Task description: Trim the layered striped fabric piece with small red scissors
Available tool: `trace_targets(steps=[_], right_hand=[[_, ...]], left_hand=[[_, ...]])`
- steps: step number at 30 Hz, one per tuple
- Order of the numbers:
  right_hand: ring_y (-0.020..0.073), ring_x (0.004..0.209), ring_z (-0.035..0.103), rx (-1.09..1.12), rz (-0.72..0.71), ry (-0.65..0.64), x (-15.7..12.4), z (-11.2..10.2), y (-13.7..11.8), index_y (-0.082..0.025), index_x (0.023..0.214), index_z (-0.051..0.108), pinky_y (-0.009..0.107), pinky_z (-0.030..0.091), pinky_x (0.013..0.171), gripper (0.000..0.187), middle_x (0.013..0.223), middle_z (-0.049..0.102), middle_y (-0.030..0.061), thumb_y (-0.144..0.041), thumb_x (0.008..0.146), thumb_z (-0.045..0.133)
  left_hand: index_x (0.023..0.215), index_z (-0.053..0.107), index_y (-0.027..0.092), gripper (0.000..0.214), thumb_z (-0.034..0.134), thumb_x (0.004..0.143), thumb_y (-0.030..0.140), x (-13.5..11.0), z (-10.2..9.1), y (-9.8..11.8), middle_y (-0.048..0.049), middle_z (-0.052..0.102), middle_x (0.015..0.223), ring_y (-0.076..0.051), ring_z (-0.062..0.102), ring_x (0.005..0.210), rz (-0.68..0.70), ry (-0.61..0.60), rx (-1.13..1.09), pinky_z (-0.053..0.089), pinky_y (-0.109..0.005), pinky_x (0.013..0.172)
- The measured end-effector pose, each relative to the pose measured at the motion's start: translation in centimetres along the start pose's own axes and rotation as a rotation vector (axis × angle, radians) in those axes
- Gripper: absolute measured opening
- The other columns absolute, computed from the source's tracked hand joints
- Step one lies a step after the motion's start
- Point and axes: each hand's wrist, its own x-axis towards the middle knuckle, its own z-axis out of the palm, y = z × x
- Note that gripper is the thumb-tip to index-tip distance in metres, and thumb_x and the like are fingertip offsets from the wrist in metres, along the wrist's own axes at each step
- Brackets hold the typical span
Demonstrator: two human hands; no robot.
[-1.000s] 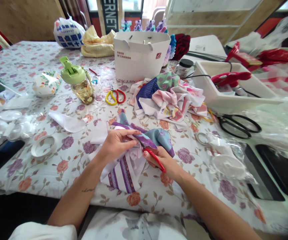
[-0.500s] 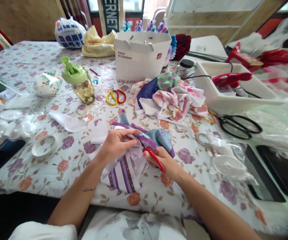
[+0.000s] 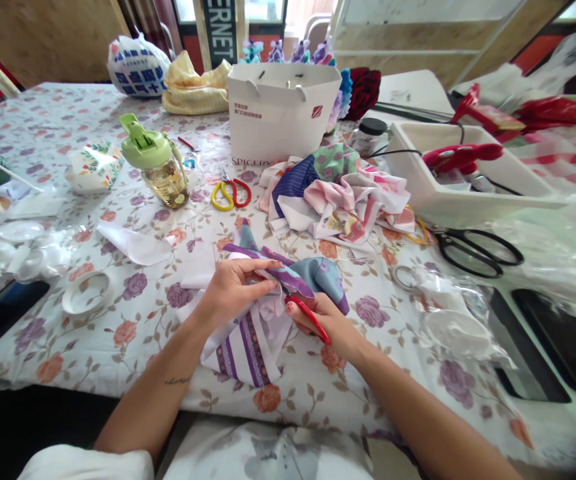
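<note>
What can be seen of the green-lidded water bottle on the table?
The green-lidded water bottle has a light green plastic flip top with a raised latch and a clear body holding yellowish liquid. A thin strap runs down one side. It stands on the floral tablecloth, seeming to lean, though the lens may cause that.

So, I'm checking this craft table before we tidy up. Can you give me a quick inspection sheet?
surface: floral tablecloth, creased in places.
job's things: blue-and-purple cloth, striped white cloth, red scissors.
clutter: fabric pile, paper bag, water bottle, yellow-and-red scissors, black scissors, tape roll.
hands: left hand grips the blue-and-purple cloth; right hand holds the red scissors.
cables: black cord beside the white tray.
surroundings: wooden wall.
</note>
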Motion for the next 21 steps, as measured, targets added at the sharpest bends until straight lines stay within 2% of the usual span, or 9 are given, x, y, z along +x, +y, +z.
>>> trace_targets(steps=[13,21], right_hand=[[0.0088,0.048,0.017,0.018,0.011,0.022,0.10,0.09,0.35,-0.022,0.060,0.033,0.027,0.013,0.046,0.055,0.053,0.022,-0.0084,-0.064,0.081,0.062],[0.0086,0.049,0.017,0.023,0.007,0.046,0.28,0.16,0.20,-0.022,0.062,0.033,0.027,0.013,0.046,0.055,0.053,0.023,-0.0088,-0.066,0.081,0.060]], left_hand=[[0.104,0.078,0.016,0.033,0.080,0.072,0.023,-0.01,0.08,0.13,-0.0088,0.078,0.092,-0.016,0.068,0.073,0.009,0.021,0.008,0.056,-0.024,0.068],[0.101,0.079,0.016,0.031,0.080,0.072,0.024,-0.07,-0.08,0.57,-0.0084,0.078,0.089,-0.020,0.070,0.077,0.011,0.052,0.010,0.057,-0.027,0.071]])
